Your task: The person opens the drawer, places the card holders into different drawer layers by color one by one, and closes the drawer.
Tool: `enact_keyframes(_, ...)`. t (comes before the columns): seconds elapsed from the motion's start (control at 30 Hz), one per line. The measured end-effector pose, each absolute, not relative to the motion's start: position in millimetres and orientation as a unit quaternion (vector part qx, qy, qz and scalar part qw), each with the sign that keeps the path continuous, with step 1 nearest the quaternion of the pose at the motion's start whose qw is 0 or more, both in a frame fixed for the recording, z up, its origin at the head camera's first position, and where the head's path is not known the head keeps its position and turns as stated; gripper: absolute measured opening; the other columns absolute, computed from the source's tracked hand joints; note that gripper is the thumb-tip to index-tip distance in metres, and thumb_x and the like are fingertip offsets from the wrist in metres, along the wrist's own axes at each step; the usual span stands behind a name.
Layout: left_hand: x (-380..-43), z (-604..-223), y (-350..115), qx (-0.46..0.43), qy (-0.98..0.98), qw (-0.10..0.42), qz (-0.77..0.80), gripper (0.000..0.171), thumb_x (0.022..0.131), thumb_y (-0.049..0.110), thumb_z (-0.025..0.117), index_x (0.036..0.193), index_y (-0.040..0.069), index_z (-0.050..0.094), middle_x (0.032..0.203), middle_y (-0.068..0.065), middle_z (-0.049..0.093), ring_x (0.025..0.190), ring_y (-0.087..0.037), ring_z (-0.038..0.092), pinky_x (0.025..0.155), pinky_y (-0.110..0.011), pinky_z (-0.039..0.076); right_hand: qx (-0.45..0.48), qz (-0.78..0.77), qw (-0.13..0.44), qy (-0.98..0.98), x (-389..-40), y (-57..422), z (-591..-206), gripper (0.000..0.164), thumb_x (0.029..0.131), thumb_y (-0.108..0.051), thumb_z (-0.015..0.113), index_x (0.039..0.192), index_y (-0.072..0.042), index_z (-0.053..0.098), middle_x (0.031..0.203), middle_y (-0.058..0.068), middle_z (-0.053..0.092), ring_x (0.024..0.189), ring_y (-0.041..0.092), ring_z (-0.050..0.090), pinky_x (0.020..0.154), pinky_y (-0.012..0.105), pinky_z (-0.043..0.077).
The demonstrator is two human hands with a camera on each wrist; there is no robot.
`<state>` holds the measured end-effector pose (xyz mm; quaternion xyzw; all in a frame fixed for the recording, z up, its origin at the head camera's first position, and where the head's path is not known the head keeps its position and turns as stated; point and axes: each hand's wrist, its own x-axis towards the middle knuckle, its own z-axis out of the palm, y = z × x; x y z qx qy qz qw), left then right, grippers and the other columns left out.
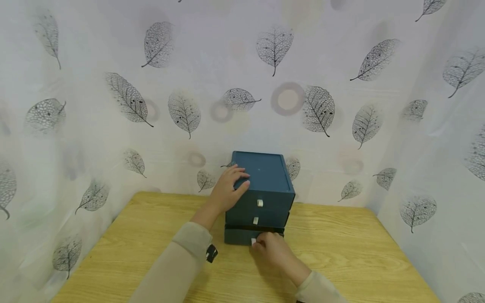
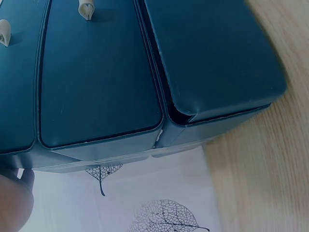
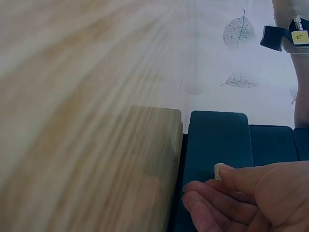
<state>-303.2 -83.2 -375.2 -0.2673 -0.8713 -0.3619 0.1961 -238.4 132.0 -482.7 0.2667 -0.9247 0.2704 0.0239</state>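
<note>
A dark blue three-drawer box stands on the table, each drawer front bearing a small whitish pull tab. The bottom drawer sticks out a little from the box; the left wrist view shows its front proud of the others. My left hand rests on the top left edge of the box, thumb and fingers over the top. My right hand pinches the bottom drawer's pull tab between thumb and fingers. Whatever lies inside the drawer is hidden.
The box stands toward the back of a wooden table. Behind and at both sides hangs a whitish sheet printed with dark leaves. A black strap is at the left wrist.
</note>
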Motion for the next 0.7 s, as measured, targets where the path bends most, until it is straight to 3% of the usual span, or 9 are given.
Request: enact_keyframes(0.7, -303.6, -375.1, -83.1, -0.262, -0.875, 0.188, -0.362, 0.039, 0.104, 0.036, 0.051, 0.132, 0.011, 0.064, 0.151, -0.010, 0.047, 0.150, -0.027, 0.024, 0.120, -0.053, 0.021, 0.252, 0.257, 0.051, -0.931, -249.2, 129.7, -484.4, 0.015, 0.092, -0.017, 0.072, 0.078, -0.012, 0.073, 0.065, -0.010, 0.058, 0.056, 0.003, 0.046, 0.053, 0.024, 0.042)
